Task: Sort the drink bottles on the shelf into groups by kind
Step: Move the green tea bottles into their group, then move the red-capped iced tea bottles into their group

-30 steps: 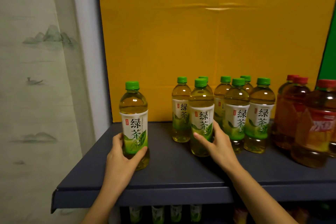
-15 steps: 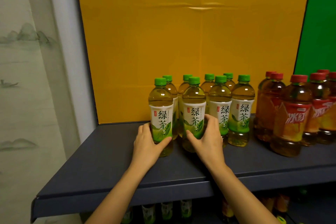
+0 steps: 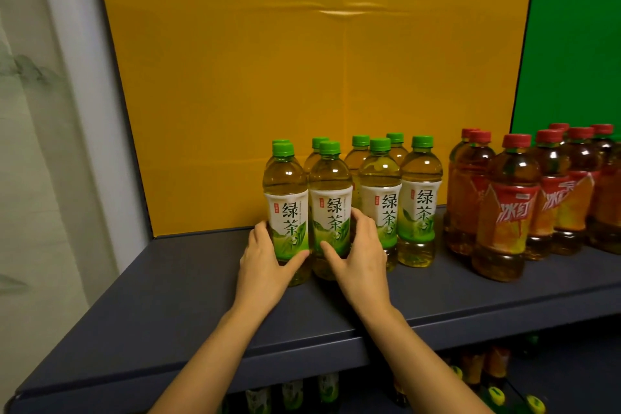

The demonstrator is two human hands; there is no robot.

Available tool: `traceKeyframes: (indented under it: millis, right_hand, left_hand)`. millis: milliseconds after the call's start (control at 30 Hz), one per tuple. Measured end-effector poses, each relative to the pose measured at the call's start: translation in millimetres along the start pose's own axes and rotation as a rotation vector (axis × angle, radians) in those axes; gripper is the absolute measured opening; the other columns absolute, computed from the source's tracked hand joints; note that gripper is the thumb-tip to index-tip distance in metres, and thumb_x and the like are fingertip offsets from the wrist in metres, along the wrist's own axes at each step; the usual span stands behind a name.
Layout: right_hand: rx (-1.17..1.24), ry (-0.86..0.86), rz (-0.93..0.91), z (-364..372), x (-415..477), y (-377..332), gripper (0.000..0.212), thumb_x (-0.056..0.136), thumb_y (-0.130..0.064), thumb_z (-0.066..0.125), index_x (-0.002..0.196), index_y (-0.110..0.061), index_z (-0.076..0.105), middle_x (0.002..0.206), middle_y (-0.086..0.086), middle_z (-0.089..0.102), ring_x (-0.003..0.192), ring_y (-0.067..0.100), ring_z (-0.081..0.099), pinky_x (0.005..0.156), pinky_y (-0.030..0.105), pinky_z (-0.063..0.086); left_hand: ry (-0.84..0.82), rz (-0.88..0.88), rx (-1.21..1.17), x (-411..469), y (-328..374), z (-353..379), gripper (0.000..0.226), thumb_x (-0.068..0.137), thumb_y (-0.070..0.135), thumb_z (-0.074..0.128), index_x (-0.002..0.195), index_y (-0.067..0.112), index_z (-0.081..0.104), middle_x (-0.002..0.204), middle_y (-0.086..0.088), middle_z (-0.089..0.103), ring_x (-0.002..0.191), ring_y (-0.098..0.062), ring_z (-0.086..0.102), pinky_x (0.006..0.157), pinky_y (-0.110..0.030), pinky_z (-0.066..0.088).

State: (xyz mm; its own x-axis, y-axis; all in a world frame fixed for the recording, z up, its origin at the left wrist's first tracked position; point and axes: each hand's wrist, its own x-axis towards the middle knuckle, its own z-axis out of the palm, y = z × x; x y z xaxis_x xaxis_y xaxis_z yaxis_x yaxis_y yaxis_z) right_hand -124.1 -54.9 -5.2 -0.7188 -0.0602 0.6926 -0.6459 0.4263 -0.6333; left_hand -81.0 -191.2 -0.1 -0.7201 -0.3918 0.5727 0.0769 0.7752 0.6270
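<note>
The left hand (image 3: 265,262) grips one green-tea bottle (image 3: 285,198); the right hand (image 3: 359,255) apparently grips its touching neighbour (image 3: 331,202).

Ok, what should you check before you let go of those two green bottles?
1. Left grip holds the leftmost green tea bottle: ok.
2. Right grip holds the neighbour bottle: ok.
3. Both bottles upright on the shelf: ok.
4. Both close beside the green-capped group: ok.
5. Red-capped bottles stand apart from the green ones: ok.
6. Back row lined up: cannot tell.
</note>
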Motion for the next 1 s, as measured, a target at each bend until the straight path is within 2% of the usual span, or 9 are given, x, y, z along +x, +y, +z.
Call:
traceKeyframes:
  millis: [100,167,267,333,433,600,833,933,1000]
  right_hand:
    - [0.032,0.001,0.011,-4,0,-1,0.068,0.080,-0.025,0.068,0.138,-0.015,0.034,0.132,-0.001,0.046,0.126,0.011,0.041,0.100,0.024,0.035]
    - [0.042,0.018,-0.009,-13,-2,-1,0.063,0.082,-0.026,0.067,0.136,-0.017,0.036,0.132,-0.005,0.045,0.125,0.007,0.040,0.100,0.025,0.036]
    - [0.057,0.059,-0.095,-36,-6,4,0.042,0.082,-0.023,0.066,0.121,-0.022,0.050,0.115,-0.013,0.051,0.104,-0.004,0.048,0.087,0.019,0.045]
    - [0.065,0.065,-0.132,-58,-5,11,0.028,0.082,-0.021,0.065,0.109,-0.024,0.057,0.105,-0.014,0.056,0.095,-0.002,0.055,0.080,0.021,0.050]
    - [0.059,0.061,-0.160,-96,2,27,0.019,0.084,-0.021,0.064,0.102,-0.023,0.060,0.097,-0.013,0.062,0.089,0.000,0.059,0.075,0.025,0.053]
    - [0.012,0.138,-0.196,-170,22,70,0.016,0.084,-0.017,0.063,0.100,-0.020,0.061,0.095,-0.010,0.061,0.087,0.004,0.060,0.073,0.024,0.052]
    - [-0.060,0.241,-0.148,-286,64,165,0.020,0.084,-0.010,0.062,0.098,-0.023,0.058,0.096,-0.008,0.058,0.091,0.009,0.060,0.075,0.026,0.051]
    - [-0.067,0.275,-0.125,-329,84,206,0.022,0.083,-0.008,0.063,0.099,-0.022,0.057,0.098,-0.004,0.056,0.090,0.013,0.058,0.077,0.028,0.049]
    - [-0.054,0.281,-0.098,-351,96,231,0.024,0.083,-0.010,0.063,0.104,-0.019,0.055,0.102,-0.003,0.055,0.094,0.012,0.055,0.081,0.021,0.046]
  left_hand:
    - [0.019,0.016,0.042,-3,1,-2,0.082,0.073,0.040,0.071,0.136,0.008,0.029,0.135,-0.009,0.040,0.124,-0.026,0.044,0.092,-0.037,0.041]
    - [0.132,0.067,0.046,-8,7,-7,0.084,0.075,0.037,0.071,0.141,0.010,0.026,0.139,-0.008,0.036,0.128,-0.024,0.040,0.094,-0.036,0.041]
    - [0.349,0.254,-0.053,-16,23,-17,0.054,0.081,0.023,0.067,0.129,0.010,0.045,0.126,-0.008,0.048,0.118,-0.018,0.045,0.093,-0.024,0.037]
    - [0.372,0.369,-0.117,-23,38,-16,0.033,0.082,0.025,0.058,0.112,0.012,0.055,0.108,-0.001,0.054,0.103,-0.012,0.050,0.087,-0.020,0.040]
    - [0.190,0.396,-0.267,-33,70,1,0.016,0.079,0.033,0.053,0.090,0.022,0.059,0.080,0.012,0.057,0.076,-0.005,0.054,0.068,-0.016,0.044]
    - [-0.125,0.372,-0.429,-44,129,68,0.022,0.074,0.043,0.058,0.073,0.021,0.061,0.061,-0.003,0.054,0.051,-0.006,0.041,0.050,-0.019,0.034]
    - [-0.389,0.341,-0.573,-66,233,179,0.005,0.079,0.022,0.068,0.079,0.017,0.065,0.070,0.001,0.062,0.059,-0.010,0.049,0.054,-0.022,0.042]
    - [-0.446,0.299,-0.568,-67,272,230,0.017,0.080,0.027,0.067,0.095,0.020,0.063,0.092,0.004,0.065,0.076,-0.003,0.057,0.070,-0.022,0.051]
    - [-0.472,0.285,-0.485,-67,294,264,0.033,0.082,0.034,0.064,0.113,0.026,0.055,0.112,0.008,0.060,0.096,-0.001,0.056,0.086,-0.022,0.050]
